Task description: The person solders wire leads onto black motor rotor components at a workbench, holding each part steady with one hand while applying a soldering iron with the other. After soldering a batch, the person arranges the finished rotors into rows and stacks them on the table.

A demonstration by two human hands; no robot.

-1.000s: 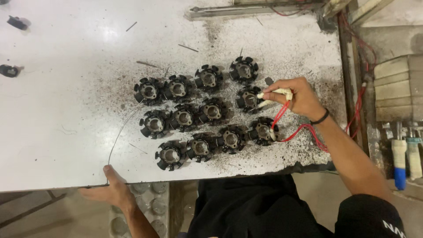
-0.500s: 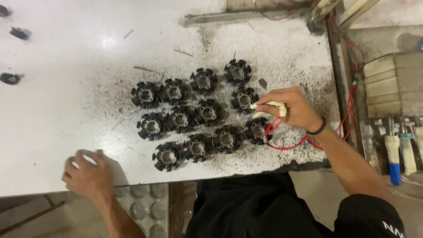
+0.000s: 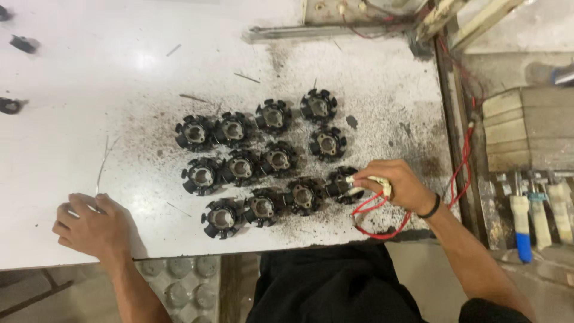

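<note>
Right hand (image 3: pixel 399 186) grips a pale probe tool (image 3: pixel 366 184) with red wires (image 3: pixel 382 216) trailing from it, fingers closed around the handle, tip pressed against the rightmost black toothed core (image 3: pixel 342 183) in the bottom row of the cluster. Black wristband (image 3: pixel 431 207) on that wrist. Cluster of black toothed cores (image 3: pixel 263 161) lies in three rough rows on the white worktable (image 3: pixel 107 90), surrounded by dark metal dust. Touched core is at the right end of the row nearest the table's front edge, just beside its neighbour core (image 3: pixel 304 195). Two cores (image 3: pixel 318 106) at the upper right of the cluster sit slightly apart from the rest.

Left hand (image 3: pixel 89 224) lies on the worktable well left of the cluster, near the front edge, fingers curled loosely on the surface over a thin wire (image 3: pixel 101 164); cannot tell whether it pinches the wire or just rests. Small dark parts (image 3: pixel 11 105) sit far left of the cluster at the table's edge. Red cable (image 3: pixel 463 161) runs down the table's right side, right of the cluster. White and blue tool handles (image 3: pixel 521 221) stand beyond that, off the table.
</note>
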